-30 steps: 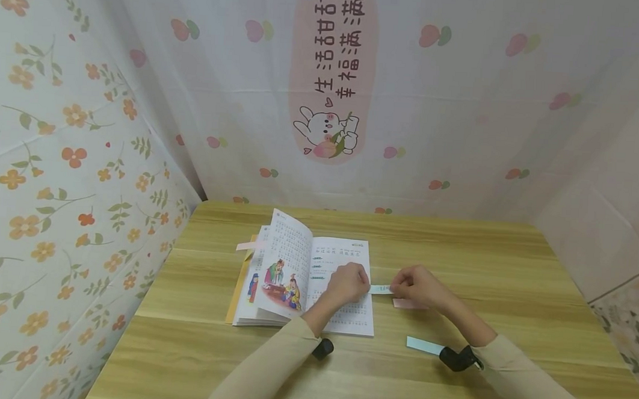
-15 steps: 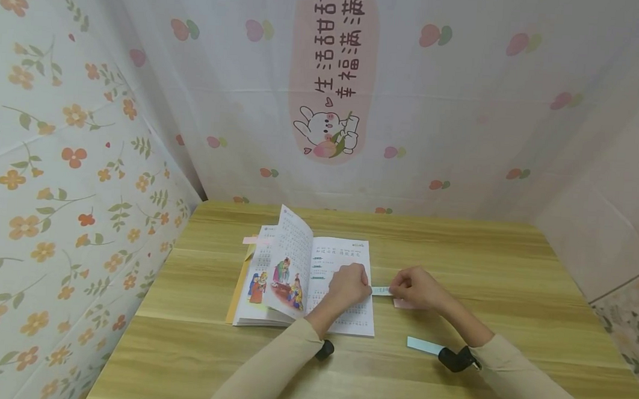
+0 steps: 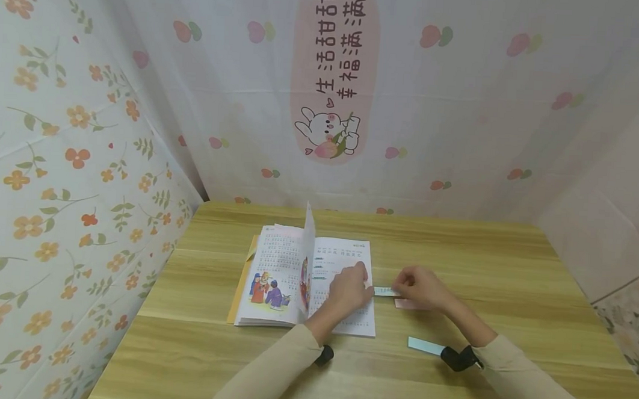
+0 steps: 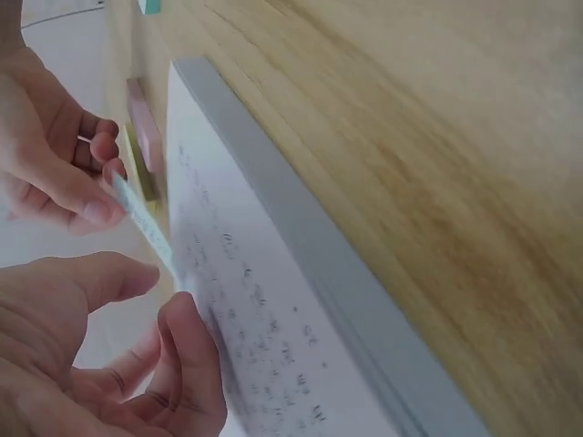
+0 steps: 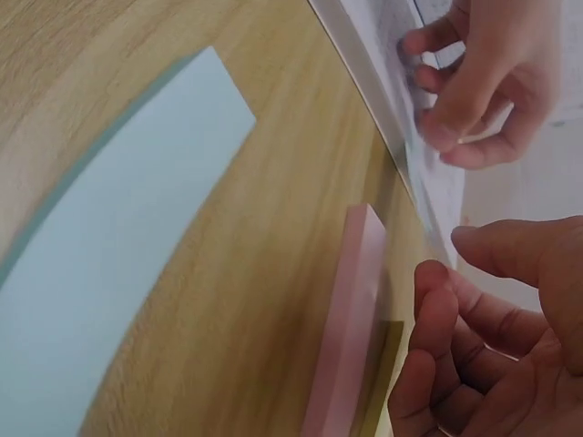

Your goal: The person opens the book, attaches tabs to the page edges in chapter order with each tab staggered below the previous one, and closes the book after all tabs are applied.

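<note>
An open picture book (image 3: 285, 276) lies on the wooden table (image 3: 484, 256), with one leaf (image 3: 309, 241) standing upright at its spine. My left hand (image 3: 349, 291) rests at the right page's outer edge (image 4: 264, 309). Its thumb and forefinger close on one end of a pale paper strip (image 3: 385, 291). My right hand (image 3: 418, 287) pinches the strip's (image 4: 137, 211) other end, just right of the book. A pink sticky pad (image 3: 407, 304) lies under the right hand and also shows in the right wrist view (image 5: 351, 319).
A light blue paper strip (image 3: 424, 345) lies on the table near my right wrist, large in the right wrist view (image 5: 100, 264). Patterned cloth walls (image 3: 83, 151) enclose the table at left and back. Bare wood spreads to the right of the hands.
The loose leaf has swung up from leaning left to standing upright, uncovering the left page's picture. Both hands have stayed at the strip.
</note>
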`<action>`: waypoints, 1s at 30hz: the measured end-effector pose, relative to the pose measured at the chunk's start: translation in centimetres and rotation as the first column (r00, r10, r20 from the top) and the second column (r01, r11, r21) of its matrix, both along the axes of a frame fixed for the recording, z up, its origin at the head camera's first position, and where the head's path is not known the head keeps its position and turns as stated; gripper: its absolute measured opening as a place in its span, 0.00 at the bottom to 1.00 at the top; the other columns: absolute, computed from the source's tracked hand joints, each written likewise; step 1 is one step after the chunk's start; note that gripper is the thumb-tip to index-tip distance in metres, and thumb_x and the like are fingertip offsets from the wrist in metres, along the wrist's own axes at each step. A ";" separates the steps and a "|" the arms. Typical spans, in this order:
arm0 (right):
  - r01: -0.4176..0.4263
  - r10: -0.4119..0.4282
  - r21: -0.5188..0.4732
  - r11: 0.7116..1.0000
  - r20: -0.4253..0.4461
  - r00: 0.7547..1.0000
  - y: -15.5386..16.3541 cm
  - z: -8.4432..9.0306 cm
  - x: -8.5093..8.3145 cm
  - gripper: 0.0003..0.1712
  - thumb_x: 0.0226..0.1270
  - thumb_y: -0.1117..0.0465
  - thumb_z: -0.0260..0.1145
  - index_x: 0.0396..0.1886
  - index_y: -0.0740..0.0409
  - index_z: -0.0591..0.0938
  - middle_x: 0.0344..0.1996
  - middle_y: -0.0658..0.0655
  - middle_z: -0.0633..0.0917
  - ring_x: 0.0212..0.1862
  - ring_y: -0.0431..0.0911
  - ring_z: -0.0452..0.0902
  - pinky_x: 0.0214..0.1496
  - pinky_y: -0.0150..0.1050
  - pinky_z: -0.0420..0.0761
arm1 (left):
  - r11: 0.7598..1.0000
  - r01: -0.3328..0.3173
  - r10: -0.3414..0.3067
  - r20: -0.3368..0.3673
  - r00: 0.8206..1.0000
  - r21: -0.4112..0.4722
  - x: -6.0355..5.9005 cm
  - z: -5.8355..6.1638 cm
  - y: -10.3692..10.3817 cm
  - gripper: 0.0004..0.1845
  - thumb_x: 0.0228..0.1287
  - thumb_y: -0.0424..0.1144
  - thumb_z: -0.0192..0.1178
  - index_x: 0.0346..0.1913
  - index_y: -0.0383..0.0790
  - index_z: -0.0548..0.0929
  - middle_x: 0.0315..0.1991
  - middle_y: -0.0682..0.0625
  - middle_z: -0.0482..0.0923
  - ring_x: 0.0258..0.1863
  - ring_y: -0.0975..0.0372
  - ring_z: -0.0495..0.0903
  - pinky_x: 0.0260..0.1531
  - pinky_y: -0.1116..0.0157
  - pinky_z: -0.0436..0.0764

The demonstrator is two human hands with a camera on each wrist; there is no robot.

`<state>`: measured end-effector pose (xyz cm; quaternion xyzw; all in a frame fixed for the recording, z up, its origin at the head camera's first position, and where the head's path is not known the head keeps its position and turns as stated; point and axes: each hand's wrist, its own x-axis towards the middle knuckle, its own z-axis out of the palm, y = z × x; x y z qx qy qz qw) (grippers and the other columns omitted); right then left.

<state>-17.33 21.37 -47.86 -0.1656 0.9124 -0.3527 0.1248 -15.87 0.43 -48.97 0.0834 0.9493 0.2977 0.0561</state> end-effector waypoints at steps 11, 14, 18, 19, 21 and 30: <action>-0.019 0.019 -0.066 0.998 -0.002 1.000 2.1 0.6 -0.3 0.08 0.74 0.63 0.64 0.38 0.64 0.85 0.29 0.54 0.84 0.31 0.48 0.81 0.33 0.42 0.81 | 0.937 0.345 -0.346 0.024 0.938 0.052 6.1 4.6 1.7 0.17 0.64 0.42 0.67 0.54 0.44 0.80 0.31 0.62 0.77 0.27 0.71 0.75 0.25 0.71 0.74; -0.008 0.006 -0.069 0.998 -0.021 1.000 2.6 0.9 -0.4 0.08 0.75 0.64 0.63 0.38 0.65 0.84 0.29 0.55 0.84 0.30 0.49 0.80 0.32 0.42 0.80 | 0.842 0.535 -0.538 0.023 0.843 0.075 8.1 5.3 1.7 0.17 0.67 0.43 0.66 0.56 0.46 0.79 0.34 0.67 0.79 0.30 0.78 0.74 0.29 0.77 0.73; 0.010 -0.011 -0.078 0.997 -0.017 1.000 3.0 1.1 -0.3 0.08 0.74 0.65 0.63 0.38 0.66 0.84 0.28 0.56 0.84 0.28 0.51 0.81 0.30 0.41 0.79 | 0.730 0.676 -0.681 0.014 0.733 0.105 9.5 5.1 0.9 0.15 0.71 0.41 0.63 0.58 0.45 0.79 0.35 0.68 0.80 0.31 0.82 0.74 0.32 0.81 0.72; 0.011 -0.012 -0.082 0.997 -0.013 1.000 3.0 1.0 -0.2 0.08 0.74 0.65 0.63 0.38 0.66 0.84 0.27 0.56 0.84 0.28 0.51 0.81 0.30 0.40 0.79 | 0.715 0.690 -0.695 0.012 0.718 0.116 9.7 4.8 0.7 0.15 0.71 0.41 0.62 0.58 0.45 0.79 0.36 0.68 0.80 0.31 0.83 0.74 0.32 0.82 0.72; 0.009 -0.010 -0.086 0.996 -0.009 1.000 3.1 0.9 -0.1 0.07 0.74 0.65 0.64 0.38 0.66 0.84 0.27 0.55 0.84 0.28 0.51 0.81 0.30 0.40 0.79 | 0.694 0.706 -0.713 -0.001 0.701 0.139 9.9 4.2 0.0 0.14 0.73 0.40 0.62 0.57 0.44 0.80 0.36 0.68 0.80 0.31 0.83 0.74 0.33 0.82 0.73; 0.028 -0.031 -0.075 0.997 -0.039 0.999 3.2 0.5 0.1 0.07 0.72 0.65 0.64 0.36 0.66 0.85 0.26 0.54 0.83 0.28 0.49 0.79 0.29 0.39 0.77 | 0.700 0.666 -0.679 -0.049 0.732 0.256 9.5 2.9 -4.3 0.11 0.72 0.36 0.63 0.54 0.41 0.81 0.36 0.66 0.80 0.35 0.81 0.77 0.39 0.79 0.75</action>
